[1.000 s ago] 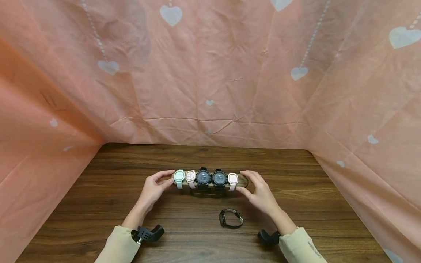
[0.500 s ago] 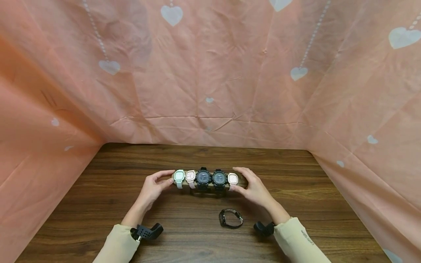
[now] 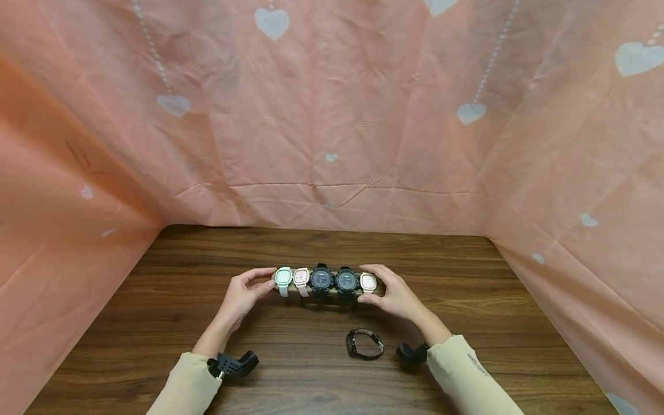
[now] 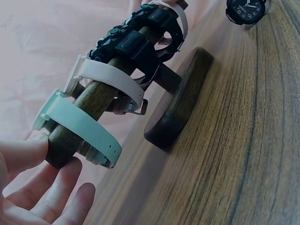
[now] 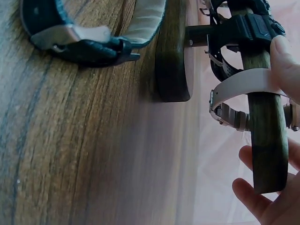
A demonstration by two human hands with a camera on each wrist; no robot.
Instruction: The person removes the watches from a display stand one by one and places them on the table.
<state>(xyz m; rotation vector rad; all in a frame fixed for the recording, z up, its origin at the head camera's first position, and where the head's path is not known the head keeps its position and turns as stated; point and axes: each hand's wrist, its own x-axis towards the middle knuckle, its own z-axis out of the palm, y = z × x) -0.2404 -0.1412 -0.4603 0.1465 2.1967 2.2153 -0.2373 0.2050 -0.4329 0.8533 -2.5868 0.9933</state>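
Note:
A dark wooden watch stand (image 4: 101, 98) carries a row of watches: a mint-green watch (image 3: 283, 276), a pale pink watch (image 3: 301, 277), two black watches (image 3: 321, 279) and another pale pink watch (image 3: 368, 282) at the right. My left hand (image 3: 241, 295) pinches the bar's left end beside the mint watch. Around the right-hand pink watch, my right hand (image 3: 396, 295) curls, its thumb (image 5: 285, 65) on the strap and its other fingers behind the bar. The bar's right end (image 5: 269, 164) sticks out past that strap.
A loose black watch (image 3: 350, 346), its strap looped, lies on the wooden table (image 3: 290, 380) in front of the stand. The stand's base (image 4: 180, 101) rests on the table. Pink curtains (image 3: 332, 115) with white hearts enclose the back and sides.
My right hand has slid left from the bar's right end onto the right-hand pink watch. My left hand and the stand stay nearly where they were.

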